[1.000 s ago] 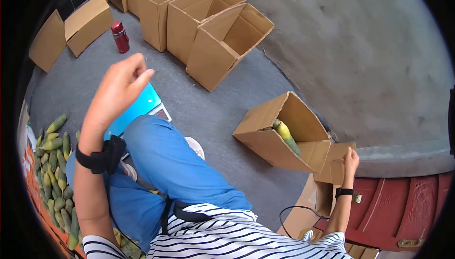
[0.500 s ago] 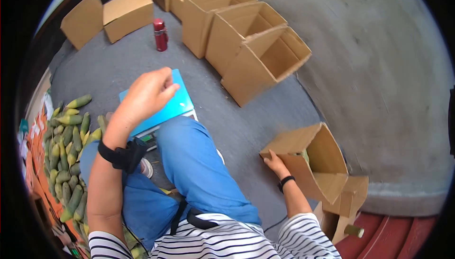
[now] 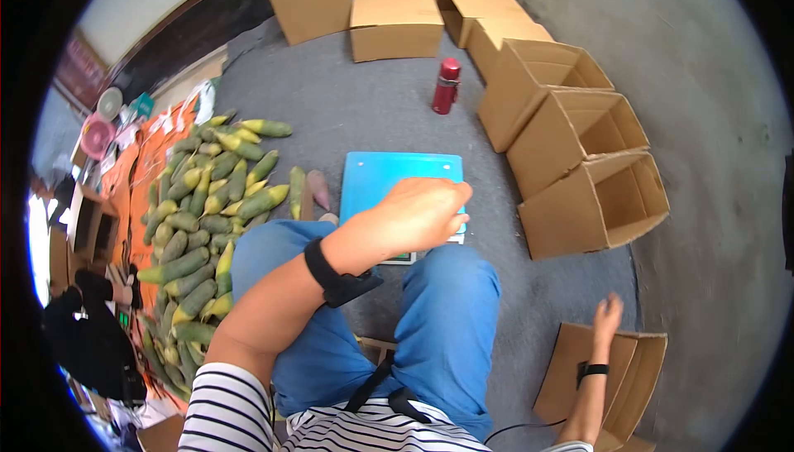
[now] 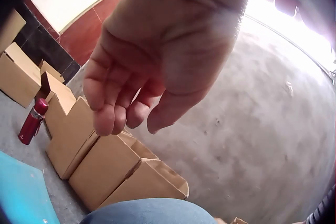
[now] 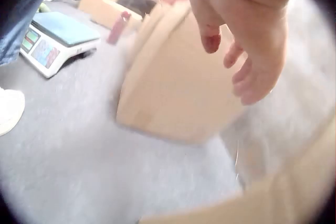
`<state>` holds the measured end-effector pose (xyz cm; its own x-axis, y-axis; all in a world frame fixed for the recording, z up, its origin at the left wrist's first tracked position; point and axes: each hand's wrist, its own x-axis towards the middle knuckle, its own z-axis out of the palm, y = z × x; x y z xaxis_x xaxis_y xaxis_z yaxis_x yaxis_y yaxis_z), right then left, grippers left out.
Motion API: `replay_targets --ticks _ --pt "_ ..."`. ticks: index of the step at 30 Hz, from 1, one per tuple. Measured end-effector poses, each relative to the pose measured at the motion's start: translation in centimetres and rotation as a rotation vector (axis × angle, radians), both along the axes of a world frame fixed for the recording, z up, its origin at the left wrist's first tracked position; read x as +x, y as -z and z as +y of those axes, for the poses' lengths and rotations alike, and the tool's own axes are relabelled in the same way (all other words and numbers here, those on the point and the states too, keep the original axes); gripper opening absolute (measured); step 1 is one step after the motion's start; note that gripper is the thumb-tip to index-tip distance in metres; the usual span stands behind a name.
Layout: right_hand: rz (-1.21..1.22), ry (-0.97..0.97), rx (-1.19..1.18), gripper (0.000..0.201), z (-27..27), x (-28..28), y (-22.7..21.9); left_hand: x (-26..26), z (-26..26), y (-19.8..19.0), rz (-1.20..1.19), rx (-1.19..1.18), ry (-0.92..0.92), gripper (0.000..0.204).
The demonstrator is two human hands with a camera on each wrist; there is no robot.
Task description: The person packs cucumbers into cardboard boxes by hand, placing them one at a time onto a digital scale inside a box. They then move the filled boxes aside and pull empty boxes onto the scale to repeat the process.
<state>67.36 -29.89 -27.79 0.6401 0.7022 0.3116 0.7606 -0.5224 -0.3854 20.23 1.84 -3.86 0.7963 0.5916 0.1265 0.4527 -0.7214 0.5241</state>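
My left hand (image 3: 424, 212) hovers over the blue-topped scale (image 3: 364, 172), fingers loosely curled and nothing in them. In the left wrist view that hand (image 4: 157, 61) shows its palm side, holding nothing. Off to the right, my right hand (image 3: 608, 317) is above an open cardboard box (image 3: 571, 369), its forearm crossing the box in the head view. The right wrist view shows this hand (image 5: 247, 40) with relaxed, bent fingers and no object between them. The scale's white body (image 5: 63, 56) and display side appear there too.
A big pile of green and yellow radishes (image 3: 198, 237) lies on an orange sheet at left. A reddish root (image 3: 318, 190) lies beside the scale. Open boxes (image 3: 566, 212) line the right wall. A red thermos (image 3: 446, 86) stands on the grey floor; another person (image 3: 91, 344) is at far left.
The head view has swung left. My right hand touched the box's far end, then its near side, and is now lifted above it. The left hand stays over the scale.
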Motion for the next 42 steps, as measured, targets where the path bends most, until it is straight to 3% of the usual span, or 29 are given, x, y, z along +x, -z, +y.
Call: replay_targets --ticks 1,3,5,7,8,10,11,15,19,21,23,25,27,31,32,34,35,37,39,41,42 --pt "-0.028 -0.096 0.131 0.034 4.5 -2.1 -5.3 0.0 -0.1 0.0 0.021 -0.022 0.021 0.021" --pt "-0.173 -0.163 0.139 0.036 11.6 -6.2 -13.0 0.4 -0.3 0.2 0.044 -0.040 0.045 0.021" --pt "-0.163 -0.152 0.092 0.045 15.4 -6.3 -13.6 0.9 -0.1 0.7 0.121 -0.056 0.054 0.021" --pt "-0.238 -0.150 -0.339 0.046 18.0 -5.8 -12.3 0.9 0.0 1.1 0.094 -0.058 0.045 0.022" --pt "-0.241 -0.168 -0.336 0.046 18.6 -5.5 -12.2 0.7 0.0 1.2 0.077 -0.066 0.050 0.022" --pt "-0.204 -0.067 -0.628 0.046 18.9 -5.3 -12.0 0.2 0.1 1.3 0.087 -0.051 0.023 0.022" --pt "-0.215 -0.078 -0.628 0.046 18.5 -5.6 -11.8 0.1 0.1 1.4 0.096 -0.032 0.013 0.022" --pt "-0.229 -0.140 -0.513 0.042 17.9 -10.0 -13.2 -0.9 -0.1 0.9 0.144 0.028 -0.013 0.021" --pt "0.151 -0.275 -0.220 0.034 18.3 -17.4 -15.1 -1.1 -0.2 1.4 0.057 0.058 0.008 0.021" --pt "0.387 -0.512 -0.071 0.041 17.1 -19.0 -14.3 -1.5 -0.1 0.9 0.041 0.032 -0.009 0.020" --pt "0.182 -0.661 -0.212 0.055 14.8 -20.6 -16.7 -2.0 0.2 0.8 -0.006 0.029 -0.013 0.020" --pt "0.129 -0.647 -0.313 0.062 11.5 -18.3 -15.5 -2.7 0.2 -0.1 0.009 0.087 -0.072 0.021" --pt "-0.084 -0.570 -0.540 0.048 8.4 -14.8 -13.8 -3.3 0.5 -0.8 0.002 0.103 -0.068 0.020" --pt "-0.091 -0.475 -0.477 0.028 6.3 -13.5 -13.3 -3.9 1.1 -0.8 -0.032 0.084 -0.105 0.020" --pt "-0.145 -0.486 -0.366 0.022 6.6 -13.7 -13.4 -4.1 1.5 -0.6 -0.076 0.083 -0.142 0.021" --pt "-0.188 -0.482 -0.209 0.019 8.1 -14.4 -14.9 -4.5 2.6 -0.7 -0.154 0.061 -0.219 0.022" --pt "-0.197 -0.404 -0.288 0.018 8.6 -14.6 -16.3 -4.8 3.0 -0.7 -0.158 0.056 -0.226 0.022" --pt "-0.014 -0.351 -0.205 0.017 10.2 -16.4 -20.2 -5.2 3.7 -1.1 -0.379 0.081 -0.311 0.020" --pt "0.167 -0.452 0.060 0.016 11.7 -17.9 -22.3 -5.2 3.7 -2.3 -0.447 0.019 -0.372 0.020" --pt "0.137 -0.451 -0.015 0.019 13.3 -20.9 -26.6 -5.1 4.2 -2.9 -0.636 0.040 -0.459 0.022" --pt "0.037 -0.552 -0.030 0.017 14.3 -22.3 -28.1 -5.2 4.1 -3.6 -0.680 0.002 -0.496 0.023"
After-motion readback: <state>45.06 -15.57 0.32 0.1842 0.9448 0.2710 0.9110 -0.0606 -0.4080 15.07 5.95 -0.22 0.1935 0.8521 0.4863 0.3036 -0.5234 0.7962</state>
